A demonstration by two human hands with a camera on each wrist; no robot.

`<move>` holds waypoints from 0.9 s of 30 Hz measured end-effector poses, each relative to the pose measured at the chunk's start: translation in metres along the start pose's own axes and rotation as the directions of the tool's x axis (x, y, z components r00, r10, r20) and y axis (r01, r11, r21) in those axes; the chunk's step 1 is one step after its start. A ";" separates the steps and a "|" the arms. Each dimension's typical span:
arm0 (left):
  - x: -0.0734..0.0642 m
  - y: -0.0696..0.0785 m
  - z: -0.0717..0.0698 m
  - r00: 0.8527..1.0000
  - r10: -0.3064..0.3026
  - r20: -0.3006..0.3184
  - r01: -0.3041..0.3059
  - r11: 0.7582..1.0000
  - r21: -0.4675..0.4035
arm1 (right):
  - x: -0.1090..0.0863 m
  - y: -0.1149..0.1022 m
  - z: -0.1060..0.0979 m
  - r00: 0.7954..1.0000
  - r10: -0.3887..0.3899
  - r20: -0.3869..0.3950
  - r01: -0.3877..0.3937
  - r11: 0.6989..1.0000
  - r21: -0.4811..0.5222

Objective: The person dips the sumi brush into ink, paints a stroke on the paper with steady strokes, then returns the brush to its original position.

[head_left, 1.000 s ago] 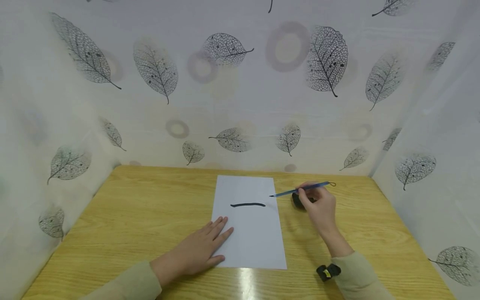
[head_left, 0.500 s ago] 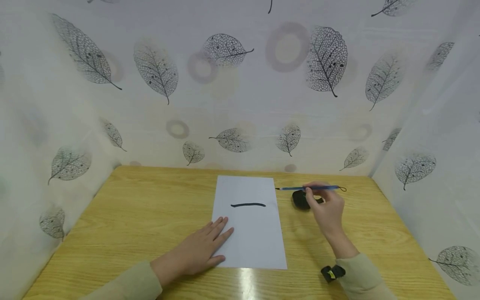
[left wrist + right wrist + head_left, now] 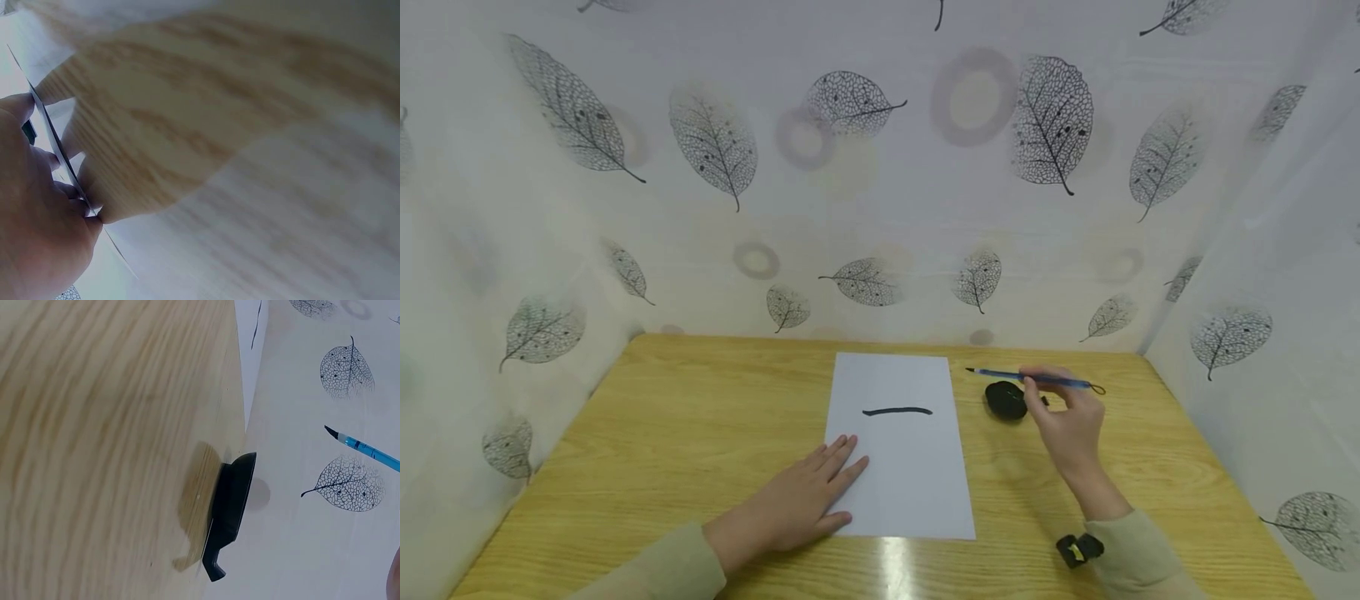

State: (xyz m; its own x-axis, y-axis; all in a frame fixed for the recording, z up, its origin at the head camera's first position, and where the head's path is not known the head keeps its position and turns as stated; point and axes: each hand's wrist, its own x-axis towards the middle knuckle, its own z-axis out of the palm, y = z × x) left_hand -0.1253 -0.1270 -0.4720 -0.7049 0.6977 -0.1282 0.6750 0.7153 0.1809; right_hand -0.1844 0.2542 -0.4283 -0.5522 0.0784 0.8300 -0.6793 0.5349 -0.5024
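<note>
My left hand (image 3: 801, 500) lies flat on the lower left of a white sheet of paper (image 3: 910, 475), fingers straight and spread. A single black brush stroke (image 3: 897, 411) runs across the sheet. Beyond the paper's right edge, my right hand (image 3: 1070, 417) pinches a blue writing brush (image 3: 1000, 374) by its handle, held nearly level with the black tip pointing left. Close below the brush sits a small black ink dish (image 3: 1006, 402). In the right wrist view the dish (image 3: 234, 497) shows a short bent handle, and the dark-tipped brush (image 3: 369, 450) is raised above the table.
The wooden table (image 3: 700, 400) has a leaf-patterned curtain (image 3: 880, 208) standing around its back and sides. A black wrist device (image 3: 1079, 550) is on my right wrist by the sleeve (image 3: 1135, 550).
My right hand has moved right with the brush, whose tip has gone from over the paper to beyond its right edge. More of the ink dish shows. The left hand stays put.
</note>
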 end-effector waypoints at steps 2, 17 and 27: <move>0.000 0.000 0.000 1.000 0.007 -0.007 -0.007 1.000 0.003 | 0.001 0.000 -0.002 0.999 -0.040 -0.007 0.040 0.999 -0.028; -0.002 0.001 -0.004 1.000 -0.001 0.004 0.001 1.000 0.004 | 0.002 0.016 -0.011 0.955 -0.294 -0.034 0.290 0.953 -0.087; -0.001 0.001 -0.003 1.000 -0.005 0.006 0.005 1.000 0.009 | 0.000 0.019 -0.017 0.928 -0.373 -0.018 0.368 0.921 -0.126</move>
State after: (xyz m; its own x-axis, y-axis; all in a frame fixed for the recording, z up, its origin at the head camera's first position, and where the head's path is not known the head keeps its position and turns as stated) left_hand -0.1241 -0.1272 -0.4684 -0.7071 0.6941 -0.1352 0.6732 0.7193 0.1717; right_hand -0.1889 0.2789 -0.4332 -0.2500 -0.1113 0.9618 -0.7682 0.6275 -0.1270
